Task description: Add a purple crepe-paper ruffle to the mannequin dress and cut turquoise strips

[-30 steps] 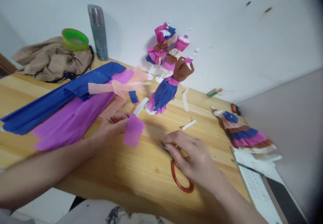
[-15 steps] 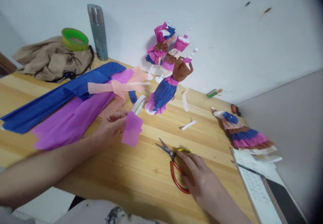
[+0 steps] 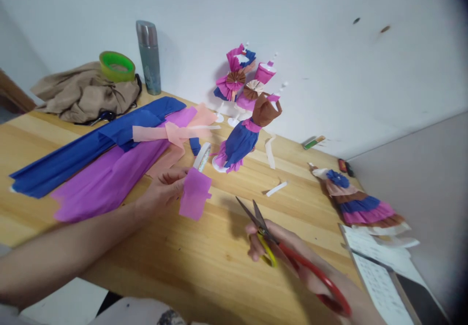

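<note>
The left hand (image 3: 166,188) is nearly closed, thumb against fingers, with a small piece of purple paper (image 3: 195,195) pinched by its near side; the rest hangs free to the right of the fingertips, probably held so lightly to keep it flat and leave its far edges bare. The right hand (image 3: 292,239) is partly curled around the scissors (image 3: 262,230), the blades slightly parted and pointing away from the wrist, toward the left hand's side; whether a finger sits inside the yellow loop I cannot tell. The red loop stretches back over the right wrist, which suggests a loose grip rather than one set for cutting.

Just beyond the left hand a roll of white tape (image 3: 202,158) stands on its rim, seemingly kept there for easy reach; the purple paper hides its foot. Left of and beyond that hand lie the long blue paper (image 3: 73,152), the purple sheet (image 3: 109,183) and the peach strips (image 3: 150,133), perhaps laid aside to free the middle.

Between the two hands the counter (image 3: 204,261) is bare, and so is the stretch nearer the body, down to its front edge. Forward room is tighter: the dressed figure (image 3: 241,144) stands beyond and between the hands, and a white strip (image 3: 277,189) lies past the blade tips
</note>
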